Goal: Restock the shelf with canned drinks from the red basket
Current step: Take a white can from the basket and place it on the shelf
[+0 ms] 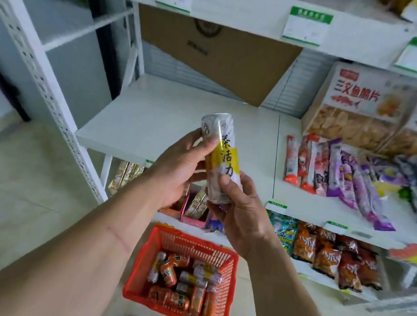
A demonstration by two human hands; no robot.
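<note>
On the left, my left hand (pixel 182 170) grips the upper part of a white and yellow can (pixel 222 160), thumb across its front. I hold the can tilted in front of the bare white shelf (pixel 153 120), above the floor. My right hand (pixel 238 211) curls round the can's lower end. Near me on the floor, below both hands, sits the red basket (pixel 224 295) with orange and pale cans (pixel 183 281) lying loose inside. To the right, snack packets (pixel 348 176) lie on the same shelf.
</note>
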